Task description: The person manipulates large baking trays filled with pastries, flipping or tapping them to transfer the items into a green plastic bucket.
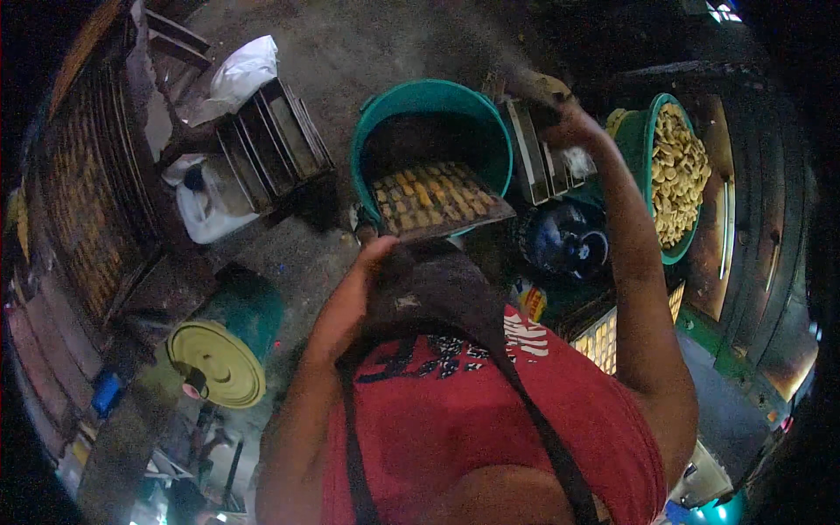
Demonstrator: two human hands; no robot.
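Note:
A dark baking tray (pixel 506 213) carries rows of browned biscuits (pixel 433 194) and slants over the mouth of a teal tub (pixel 505 131). My left hand (pixel 378 246) is closed on the tray's near left corner, its thumb along the edge. Out to the right, above some dark metal trays (pixel 532 157), my right hand (pixel 564 122) is raised. Brown, blurred material shows at its fingers, and I cannot make out whether it is a glove or something held. The inside of the tub beyond the tray lies in shadow.
At the right stands a green tub (pixel 658 175) heaped with pale round biscuits (pixel 678 171). A dark blue round container (pixel 569 241) sits nearer. On the left are stacked metal trays (pixel 271 140), a white container (pixel 210 210) and a teal drum with a yellowish lid (pixel 219 363).

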